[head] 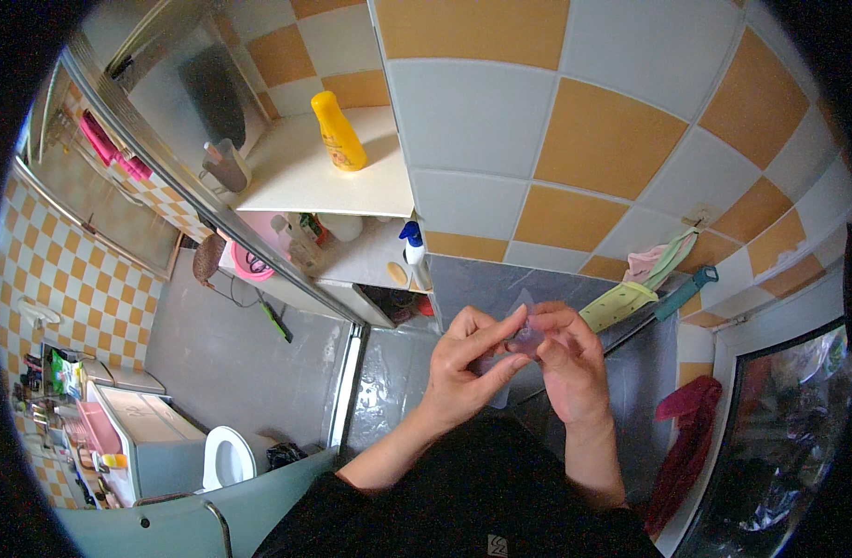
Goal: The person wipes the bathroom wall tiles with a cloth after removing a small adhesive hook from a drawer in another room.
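Observation:
Both hands meet in front of my chest on a thin, translucent, pinkish plastic film, possibly a bag or glove. My left hand pinches it between thumb and fingers from the left. From the right, my right hand grips it with bent fingers and the thumb turned inward. A pointed corner of the film sticks up above the fingertips, and another piece hangs below the left thumb. Much of it is hidden by the fingers. Behind the hands is the dark grey tiled lower wall.
A yellow bottle stands on a white shelf. Below are a blue-topped spray bottle and a pink basin. Cloths hang on the right near a teal-handled pole. A sliding-door track and toilet lie left.

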Motion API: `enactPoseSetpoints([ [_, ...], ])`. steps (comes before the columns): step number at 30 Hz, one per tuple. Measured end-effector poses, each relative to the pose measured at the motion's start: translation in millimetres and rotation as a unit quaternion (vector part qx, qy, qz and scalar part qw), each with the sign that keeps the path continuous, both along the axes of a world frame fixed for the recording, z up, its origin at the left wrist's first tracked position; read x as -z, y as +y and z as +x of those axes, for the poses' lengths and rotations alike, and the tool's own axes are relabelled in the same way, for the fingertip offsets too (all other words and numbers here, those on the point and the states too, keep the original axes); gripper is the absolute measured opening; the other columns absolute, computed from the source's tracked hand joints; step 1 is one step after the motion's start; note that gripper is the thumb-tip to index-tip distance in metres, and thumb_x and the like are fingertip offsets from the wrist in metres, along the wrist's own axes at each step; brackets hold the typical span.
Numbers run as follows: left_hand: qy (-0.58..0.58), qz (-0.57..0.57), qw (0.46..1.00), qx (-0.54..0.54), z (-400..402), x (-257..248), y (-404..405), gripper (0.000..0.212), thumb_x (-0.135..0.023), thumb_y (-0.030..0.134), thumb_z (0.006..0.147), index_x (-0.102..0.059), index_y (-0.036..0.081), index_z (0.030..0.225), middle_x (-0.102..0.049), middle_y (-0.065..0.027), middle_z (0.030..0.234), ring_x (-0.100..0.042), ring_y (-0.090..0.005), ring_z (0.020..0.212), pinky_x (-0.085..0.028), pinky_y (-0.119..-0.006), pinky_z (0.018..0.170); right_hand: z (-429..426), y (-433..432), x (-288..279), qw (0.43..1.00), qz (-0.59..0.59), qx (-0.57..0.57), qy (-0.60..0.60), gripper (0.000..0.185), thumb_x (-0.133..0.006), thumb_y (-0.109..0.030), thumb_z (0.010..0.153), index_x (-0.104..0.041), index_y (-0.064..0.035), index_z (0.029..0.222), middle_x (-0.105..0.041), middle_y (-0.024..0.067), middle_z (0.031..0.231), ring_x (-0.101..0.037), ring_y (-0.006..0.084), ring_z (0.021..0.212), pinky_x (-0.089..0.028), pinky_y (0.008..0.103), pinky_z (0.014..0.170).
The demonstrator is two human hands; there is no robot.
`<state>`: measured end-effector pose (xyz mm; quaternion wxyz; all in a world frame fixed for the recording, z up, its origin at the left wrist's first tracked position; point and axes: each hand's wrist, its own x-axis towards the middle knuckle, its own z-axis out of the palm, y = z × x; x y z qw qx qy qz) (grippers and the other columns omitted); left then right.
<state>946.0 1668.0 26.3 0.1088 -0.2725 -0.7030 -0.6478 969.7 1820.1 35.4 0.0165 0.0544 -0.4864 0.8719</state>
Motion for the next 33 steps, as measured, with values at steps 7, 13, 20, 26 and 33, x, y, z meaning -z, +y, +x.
enactPoseSetpoints([
  [7, -0.007, 0.002, 1.000, 0.010, 0, 4, 2, 0.049, -0.072, 0.002, 0.071, -0.061, 0.008, 0.119, -0.052, -0.0030, 0.078, -0.049, -0.0120, 0.071, -0.040, -0.022, 0.061, 3, 4, 2, 0.999, -0.016, -0.001, -0.032, 0.020, -0.065, -0.006, 0.081, -0.059, -0.0021, 0.100, -0.053, 0.0075, 0.106, -0.050, 0.0173, 0.105, -0.040, 0.0316, 0.092],
  [13, -0.234, 0.144, 0.959, 0.070, 4, 17, 0, 0.040, -0.065, 0.007, 0.082, -0.058, 0.006, 0.121, -0.054, 0.0005, 0.086, -0.047, -0.0071, 0.075, -0.039, -0.020, 0.066, 4, -9, -2, 0.985, 0.160, 0.057, 0.031, 0.027, -0.067, 0.003, 0.077, -0.058, -0.0002, 0.102, -0.050, 0.0087, 0.109, -0.055, 0.0173, 0.099, -0.049, 0.0278, 0.083],
  [20, -0.466, 0.289, 0.823, 0.149, 6, 16, 2, 0.037, -0.058, 0.022, 0.090, -0.055, 0.003, 0.122, -0.058, 0.0035, 0.089, -0.042, -0.0030, 0.063, -0.034, -0.018, 0.054, 6, -15, 0, 0.887, 0.399, 0.189, 0.137, 0.036, -0.076, 0.003, 0.066, -0.061, -0.0017, 0.098, -0.053, 0.0099, 0.102, -0.059, 0.0177, 0.089, -0.056, 0.0260, 0.067],
  [26, -0.481, 0.288, 0.806, 0.190, 3, 21, -2, 0.040, -0.058, 0.027, 0.090, -0.055, 0.004, 0.122, -0.057, 0.0035, 0.081, -0.037, -0.0021, 0.054, -0.028, -0.017, 0.046, 3, -4, 1, 0.921, 0.350, 0.139, 0.101, 0.032, -0.077, 0.003, 0.065, -0.062, -0.0019, 0.093, -0.054, 0.0092, 0.099, -0.059, 0.0171, 0.088, -0.056, 0.0248, 0.066],
  [33, -0.490, 0.293, 0.795, 0.207, 5, 24, 3, 0.040, -0.056, 0.027, 0.091, -0.054, 0.003, 0.123, -0.055, 0.0033, 0.078, -0.034, -0.0016, 0.050, -0.025, -0.016, 0.043, 6, -5, -2, 0.929, 0.335, 0.111, 0.109, 0.032, -0.076, 0.004, 0.065, -0.056, 0.0001, 0.090, -0.052, 0.0092, 0.096, -0.058, 0.0174, 0.086, -0.056, 0.0263, 0.068],
])
